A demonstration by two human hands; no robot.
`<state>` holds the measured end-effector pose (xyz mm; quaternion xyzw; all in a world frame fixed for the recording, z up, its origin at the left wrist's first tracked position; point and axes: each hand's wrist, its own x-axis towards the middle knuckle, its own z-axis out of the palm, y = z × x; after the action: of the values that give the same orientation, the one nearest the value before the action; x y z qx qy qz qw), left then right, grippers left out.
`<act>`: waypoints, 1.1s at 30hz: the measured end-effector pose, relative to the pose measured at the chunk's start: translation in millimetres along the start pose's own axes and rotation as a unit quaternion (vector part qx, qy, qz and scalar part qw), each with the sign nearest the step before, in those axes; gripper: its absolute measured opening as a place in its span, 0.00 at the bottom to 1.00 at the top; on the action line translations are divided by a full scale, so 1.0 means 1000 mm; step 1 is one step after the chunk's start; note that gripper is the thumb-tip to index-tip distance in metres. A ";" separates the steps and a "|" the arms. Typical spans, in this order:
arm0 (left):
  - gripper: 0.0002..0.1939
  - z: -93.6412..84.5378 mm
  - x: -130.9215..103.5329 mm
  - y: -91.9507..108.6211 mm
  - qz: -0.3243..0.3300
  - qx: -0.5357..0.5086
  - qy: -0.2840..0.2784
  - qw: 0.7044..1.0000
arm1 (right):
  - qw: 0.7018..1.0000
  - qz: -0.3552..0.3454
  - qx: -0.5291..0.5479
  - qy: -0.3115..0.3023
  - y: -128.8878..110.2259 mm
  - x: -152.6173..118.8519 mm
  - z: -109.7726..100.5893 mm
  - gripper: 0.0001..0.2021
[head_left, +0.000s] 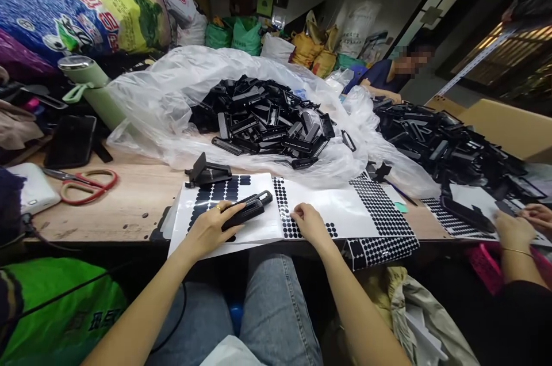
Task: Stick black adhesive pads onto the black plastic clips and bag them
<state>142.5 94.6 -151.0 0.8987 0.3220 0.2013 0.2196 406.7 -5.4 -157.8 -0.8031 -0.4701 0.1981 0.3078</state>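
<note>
On a wooden worktop [129,196], the left hand [207,231] grips a black plastic casing [246,212] over a white sheet of oblong stickers [263,227]; the right hand [311,224], fingertips drawn together, is at a black-dotted sheet [330,199], its hold unclear.

scissors [77,179], dotted sheets [383,208] on table [144,190]

Single head-worn view, aimed forward and downward. Lap [276,308] framed at bottom edge; left hand [209,231] and right hand [309,225] seen from above, close by; tabletop [129,210] spanned across middle; sacks [245,38] shown farther off, near top.
</note>
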 end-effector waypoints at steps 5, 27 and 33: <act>0.26 -0.018 0.010 0.010 -0.062 -0.075 -0.066 0.993 | 0.999 0.001 -0.007 -0.043 -0.009 0.003 -0.003 0.06; 0.23 -0.018 0.023 0.019 -0.091 -0.160 -0.061 0.981 | 0.987 -0.085 0.111 -0.081 -0.115 -0.024 0.041 0.06; 0.23 -0.017 0.022 0.020 -0.090 -0.160 -0.060 0.981 | 0.987 -0.133 0.089 -0.031 -0.114 -0.030 0.051 0.04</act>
<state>159.4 99.5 -122.0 0.8299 0.3511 0.1753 0.3965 289.0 26.2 -116.7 -0.6964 -0.5628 0.2207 0.3868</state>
